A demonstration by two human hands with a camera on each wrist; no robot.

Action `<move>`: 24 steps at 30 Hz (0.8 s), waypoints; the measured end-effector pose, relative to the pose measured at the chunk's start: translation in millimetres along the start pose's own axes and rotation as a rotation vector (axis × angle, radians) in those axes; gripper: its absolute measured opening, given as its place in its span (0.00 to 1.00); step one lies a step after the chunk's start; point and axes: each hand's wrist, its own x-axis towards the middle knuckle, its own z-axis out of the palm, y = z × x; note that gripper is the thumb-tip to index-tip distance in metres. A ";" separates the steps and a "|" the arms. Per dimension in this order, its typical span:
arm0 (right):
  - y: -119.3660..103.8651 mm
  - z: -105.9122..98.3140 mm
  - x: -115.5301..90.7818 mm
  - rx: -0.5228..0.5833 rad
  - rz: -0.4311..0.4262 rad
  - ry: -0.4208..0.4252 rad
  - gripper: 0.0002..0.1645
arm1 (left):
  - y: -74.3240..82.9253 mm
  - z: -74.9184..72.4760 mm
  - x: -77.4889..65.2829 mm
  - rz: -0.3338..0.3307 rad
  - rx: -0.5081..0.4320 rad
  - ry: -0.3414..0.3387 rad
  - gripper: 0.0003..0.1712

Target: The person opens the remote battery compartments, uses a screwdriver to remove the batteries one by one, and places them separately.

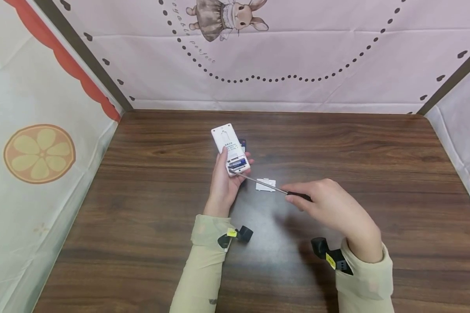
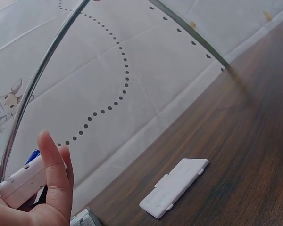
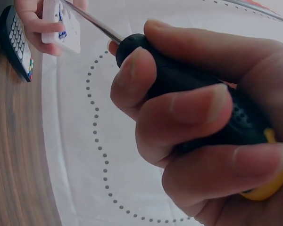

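Observation:
In the head view my left hand [image 1: 222,189] grips a white remote control [image 1: 224,136], back side up, with its battery compartment uncovered. A blue battery [image 1: 238,164] shows inside, near the lower end. My right hand [image 1: 333,204] holds a screwdriver [image 3: 179,80] with a black and yellow handle, fingers wrapped round it in the right wrist view. Its long metal shaft reaches left, and the tip meets the compartment's lower edge; exact contact is too small to tell. On the table below the shaft lies a white battery cover [image 2: 174,188].
A black remote control [image 3: 16,42] with light buttons lies on the table beyond the left hand, partly hidden by it in the head view. The wooden table [image 1: 160,261] ends at a printed cloth wall [image 1: 297,52] at the back, with cloth on both sides.

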 end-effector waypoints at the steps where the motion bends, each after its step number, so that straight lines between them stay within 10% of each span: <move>1: -1.9 0.5 0.0 -0.008 -0.003 0.005 0.17 | -0.4 0.2 0.1 0.006 0.001 0.006 0.23; 11: -32.6 5.4 -4.2 -0.172 -0.014 0.128 0.13 | -11.5 6.8 1.2 0.139 0.024 0.066 0.20; 24: -84.0 -16.7 19.0 -0.514 -0.059 0.029 0.07 | -24.2 14.6 0.0 0.254 -0.046 0.169 0.17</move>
